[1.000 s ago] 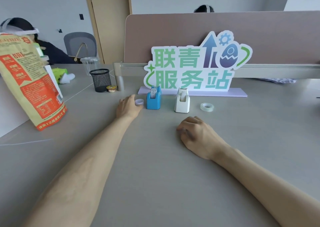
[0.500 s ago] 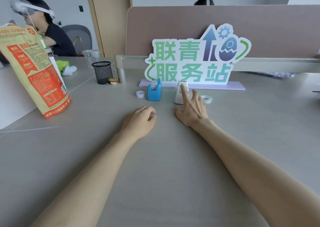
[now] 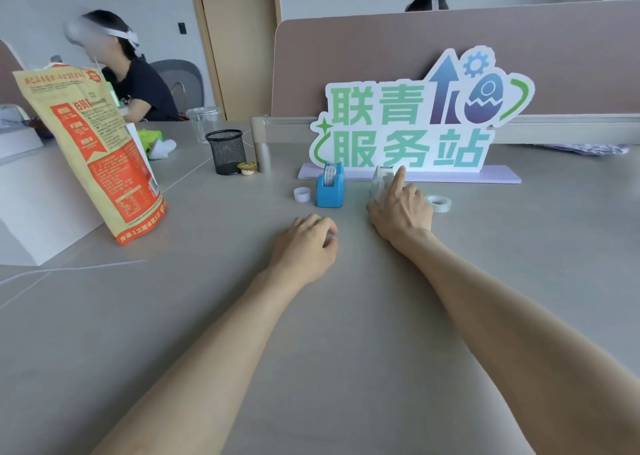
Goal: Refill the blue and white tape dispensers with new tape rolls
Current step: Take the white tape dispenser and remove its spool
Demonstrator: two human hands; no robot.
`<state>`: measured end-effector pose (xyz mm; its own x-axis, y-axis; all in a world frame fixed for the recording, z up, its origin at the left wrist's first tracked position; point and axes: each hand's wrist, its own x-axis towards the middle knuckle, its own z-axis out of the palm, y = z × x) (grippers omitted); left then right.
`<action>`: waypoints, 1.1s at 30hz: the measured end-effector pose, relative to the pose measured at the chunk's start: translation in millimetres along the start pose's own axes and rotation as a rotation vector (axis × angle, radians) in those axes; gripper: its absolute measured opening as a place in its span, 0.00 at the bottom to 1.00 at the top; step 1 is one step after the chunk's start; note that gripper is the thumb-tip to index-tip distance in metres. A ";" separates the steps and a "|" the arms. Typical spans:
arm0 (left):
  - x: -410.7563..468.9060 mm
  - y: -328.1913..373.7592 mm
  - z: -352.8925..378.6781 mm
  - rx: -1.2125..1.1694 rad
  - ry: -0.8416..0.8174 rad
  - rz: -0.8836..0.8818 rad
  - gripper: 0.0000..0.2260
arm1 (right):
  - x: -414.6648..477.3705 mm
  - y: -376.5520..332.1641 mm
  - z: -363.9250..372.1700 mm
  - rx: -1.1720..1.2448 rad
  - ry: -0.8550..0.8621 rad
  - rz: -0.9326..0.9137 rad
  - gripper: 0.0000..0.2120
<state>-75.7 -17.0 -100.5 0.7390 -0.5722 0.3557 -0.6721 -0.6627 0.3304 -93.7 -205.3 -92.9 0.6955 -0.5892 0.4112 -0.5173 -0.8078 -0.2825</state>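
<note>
A blue tape dispenser [image 3: 330, 187] with a roll in it stands on the grey desk. Left of it lies a small white empty core [image 3: 302, 194]. The white tape dispenser [image 3: 381, 180] stands to its right. My right hand [image 3: 401, 208] wraps around it, thumb at its left base, forefinger up along its right side. A clear new tape roll [image 3: 438, 202] lies flat just right of that hand. My left hand [image 3: 306, 243] rests on the desk in a loose fist, nearer to me than the blue dispenser, holding nothing.
A green and white sign [image 3: 415, 125] on a lilac base stands behind the dispensers. A black mesh cup [image 3: 225, 151], a small yellow pot [image 3: 247, 168] and a clear cup [image 3: 204, 123] are at the back left. An orange paper bag [image 3: 93, 149] leans at the left. A person sits beyond it.
My left hand let go of the white core and drew back toward me. My right hand went forward from the desk to the white dispenser and closed around it.
</note>
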 end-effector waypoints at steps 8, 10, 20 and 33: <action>-3.0 4.0 -6.1 -0.125 -0.032 -0.002 0.16 | -34.9 12.0 -21.9 0.106 -0.030 -0.073 0.39; -2.6 5.4 -7.5 -0.325 -0.019 -0.009 0.18 | -52.3 19.9 -33.1 0.152 -0.046 -0.130 0.37; -14.2 19.7 -23.0 -0.789 -0.308 0.011 0.33 | -118.0 56.3 -86.3 0.289 -0.215 -0.327 0.31; -22.1 35.6 -26.4 -0.757 -0.354 0.058 0.20 | -113.2 69.3 -97.2 0.447 -0.057 -0.570 0.15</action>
<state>-117.2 -15.2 -73.6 0.5885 -0.7970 0.1363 -0.4655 -0.1961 0.8631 -256.8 -193.0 -74.7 0.8275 -0.0651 0.5576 0.1778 -0.9117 -0.3704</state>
